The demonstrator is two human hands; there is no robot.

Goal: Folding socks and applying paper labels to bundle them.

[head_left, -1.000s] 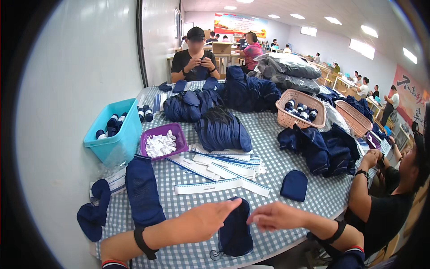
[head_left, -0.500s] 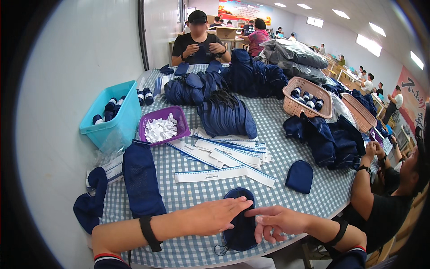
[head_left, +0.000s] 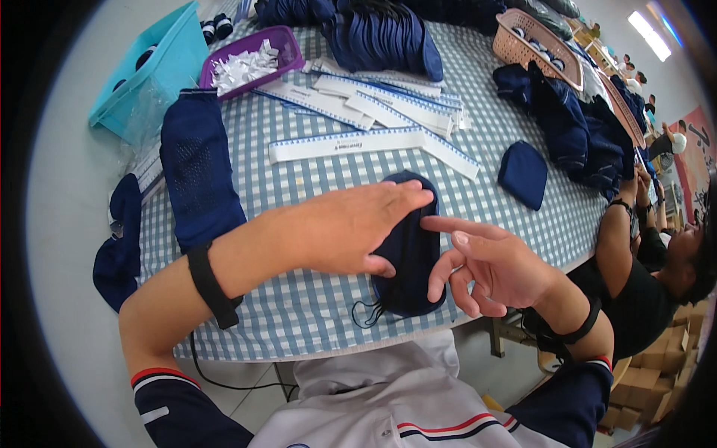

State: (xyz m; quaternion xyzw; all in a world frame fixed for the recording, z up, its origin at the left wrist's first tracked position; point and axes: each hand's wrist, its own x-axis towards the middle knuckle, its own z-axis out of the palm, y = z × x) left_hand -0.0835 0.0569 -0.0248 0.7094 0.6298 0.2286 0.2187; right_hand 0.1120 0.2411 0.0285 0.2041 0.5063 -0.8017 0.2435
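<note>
In front of me a flat, oblong navy fabric piece [head_left: 412,280] with rounded ends lies on the table, loose dark threads at its near left corner. My left hand [head_left: 358,228] rests across its upper left part, fingers stretched out and thumb apart. From the right, my right hand [head_left: 497,269] touches the piece's right side with an outstretched index finger; its other fingers curl loosely around nothing. Above the piece runs a white paper band [head_left: 347,144] with blue edging. A long navy knit tube [head_left: 196,168] lies left of my left hand, beside a navy sock [head_left: 119,246].
Farther back are a purple basket [head_left: 296,63] of white slips, a turquoise bin [head_left: 127,101] and stacked navy pieces [head_left: 381,37]. A small navy piece [head_left: 523,175] and a navy pile [head_left: 590,134] lie to the right, near a pink basket [head_left: 515,48]. A co-worker [head_left: 642,261] sits at the right edge.
My view has tilted down, so the table's contents sit higher and my lap shows. Both hands stay on the navy piece in nearly the same pose.
</note>
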